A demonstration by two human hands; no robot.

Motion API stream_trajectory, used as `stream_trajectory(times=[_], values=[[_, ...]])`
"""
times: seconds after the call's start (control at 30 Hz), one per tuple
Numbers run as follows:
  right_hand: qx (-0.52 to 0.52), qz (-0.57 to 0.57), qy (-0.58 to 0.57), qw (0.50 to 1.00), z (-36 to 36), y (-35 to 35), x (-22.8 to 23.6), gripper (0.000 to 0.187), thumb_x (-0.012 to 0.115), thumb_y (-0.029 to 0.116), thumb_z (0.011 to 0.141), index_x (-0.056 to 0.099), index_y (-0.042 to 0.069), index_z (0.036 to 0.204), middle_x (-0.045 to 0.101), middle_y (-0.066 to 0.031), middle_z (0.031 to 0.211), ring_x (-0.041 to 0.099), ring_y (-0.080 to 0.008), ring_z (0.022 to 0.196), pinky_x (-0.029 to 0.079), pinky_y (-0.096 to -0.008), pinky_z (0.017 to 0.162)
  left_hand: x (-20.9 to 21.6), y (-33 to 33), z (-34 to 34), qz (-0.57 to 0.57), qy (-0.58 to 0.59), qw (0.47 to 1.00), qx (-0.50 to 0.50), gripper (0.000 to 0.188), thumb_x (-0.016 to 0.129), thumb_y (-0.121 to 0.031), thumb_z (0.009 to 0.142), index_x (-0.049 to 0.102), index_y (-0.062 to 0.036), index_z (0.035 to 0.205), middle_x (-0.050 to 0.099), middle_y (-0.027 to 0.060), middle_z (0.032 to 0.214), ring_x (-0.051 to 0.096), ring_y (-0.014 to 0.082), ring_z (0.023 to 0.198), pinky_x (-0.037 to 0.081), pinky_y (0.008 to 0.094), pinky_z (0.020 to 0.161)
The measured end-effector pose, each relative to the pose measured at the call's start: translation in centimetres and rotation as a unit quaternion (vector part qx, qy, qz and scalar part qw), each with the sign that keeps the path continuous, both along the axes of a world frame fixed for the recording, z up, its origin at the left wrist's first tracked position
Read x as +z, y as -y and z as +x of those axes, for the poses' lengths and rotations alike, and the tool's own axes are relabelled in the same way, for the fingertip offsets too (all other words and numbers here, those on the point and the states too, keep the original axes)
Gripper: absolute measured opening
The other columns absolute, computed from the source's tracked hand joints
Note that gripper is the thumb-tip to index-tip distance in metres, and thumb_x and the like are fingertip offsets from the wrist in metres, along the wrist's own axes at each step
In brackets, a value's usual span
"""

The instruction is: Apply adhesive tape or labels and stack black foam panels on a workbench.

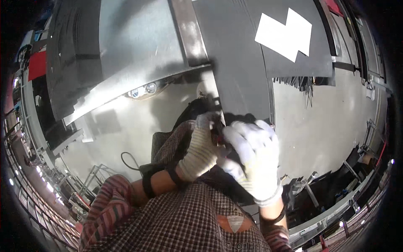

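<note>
Both of my hands wear whitish knitted gloves and meet in front of my body at the near end of a dark grey sheet (245,92). My left hand (199,149) is closed, its fingertips beside the sheet's left corner at something small and dark that I cannot make out. Close by on the right, my right hand (258,161) has its fingers bent over the sheet's near edge, with the thumb toward the left hand. Its fingers are slightly blurred. What lies between the hands is in shadow and mostly hidden.
A white notched piece (285,33) lies on the grey surface at the far right, with thin dark strips (300,84) hanging below it. A metal bar (189,31) and a shiny pale sheet (140,38) are at the far left. Racks (98,174) stand around the pale floor.
</note>
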State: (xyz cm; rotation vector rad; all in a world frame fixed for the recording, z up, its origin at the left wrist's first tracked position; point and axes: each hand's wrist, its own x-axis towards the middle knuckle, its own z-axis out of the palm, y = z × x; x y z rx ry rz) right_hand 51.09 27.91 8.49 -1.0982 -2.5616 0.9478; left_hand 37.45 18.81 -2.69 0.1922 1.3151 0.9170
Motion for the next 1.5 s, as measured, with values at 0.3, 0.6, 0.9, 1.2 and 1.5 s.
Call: stream_trajectory(times=[0.3, 0.6, 0.9, 1.2, 1.5], values=[[-0.051, -0.248, -0.020, 0.967, 9.5, -8.8, -9.6, 0.007, 0.072, 0.014, 0.078, 0.067, 0.008, 0.081, 0.067, -0.0072, 0.072, 0.065, -0.0309, 0.064, 0.052, -0.0371, 0.060, -0.8, -3.7, 1.0, 0.076, -0.037, 0.990, -0.113, 0.073, 0.087, -0.008, 0.071, 0.048, 0.0006, 0.132, 0.062, 0.0099, 0.122, 0.059, 0.0186, 0.111, 0.048, 0.0342, 0.099], [-0.267, -0.369, -0.174, 0.873, 7.0, -7.7, -13.4, 0.050, 0.056, 0.044, 0.099, 0.067, -0.004, 0.109, 0.069, -0.0109, 0.088, 0.064, -0.0171, 0.081, 0.048, -0.0296, 0.075, 0.0, -8.5, -3.7, 0.034, 0.208, 0.978, -0.004, 0.052, 0.062, -0.017, 0.096, 0.037, 0.0029, 0.137, 0.041, 0.0185, 0.143, 0.038, 0.0311, 0.137, 0.030, 0.0444, 0.119], [-0.161, -0.290, 0.122, 0.935, 4.6, -10.2, -9.1, 0.067, 0.052, 0.060, 0.094, 0.066, -0.006, 0.091, 0.065, -0.0299, 0.084, 0.065, -0.0434, 0.082, 0.051, -0.0441, 0.074, -0.4, -7.2, -0.3, -0.013, 0.104, 0.992, -0.066, 0.059, 0.075, -0.024, 0.086, 0.047, -0.0030, 0.134, 0.055, 0.0169, 0.129, 0.051, 0.0259, 0.125, 0.042, 0.0438, 0.107], [-0.012, -0.022, 0.226, 0.974, 7.8, -4.9, -9.6, 0.075, 0.051, 0.061, 0.092, 0.064, -0.012, 0.103, 0.065, -0.0332, 0.097, 0.067, -0.0404, 0.088, 0.053, -0.0445, 0.079, -1.3, -3.3, 2.7, 0.100, 0.069, 0.992, -0.031, 0.062, 0.072, -0.014, 0.090, 0.038, -0.0047, 0.142, 0.053, 0.0074, 0.131, 0.052, 0.0149, 0.117, 0.044, 0.0304, 0.100], [0.270, -0.045, 0.158, 0.949, 2.1, 0.8, 4.0, 0.048, 0.062, 0.012, 0.083, 0.059, 0.019, 0.131, 0.065, -0.0022, 0.079, 0.068, -0.0193, 0.067, 0.059, -0.0299, 0.065, 9.0, 0.4, -2.6, 0.135, -0.075, 0.939, -0.307, 0.020, 0.080, -0.014, 0.078, 0.065, -0.0022, 0.084, 0.067, 0.0045, 0.082, 0.064, 0.0128, 0.071, 0.053, 0.0285, 0.064]])
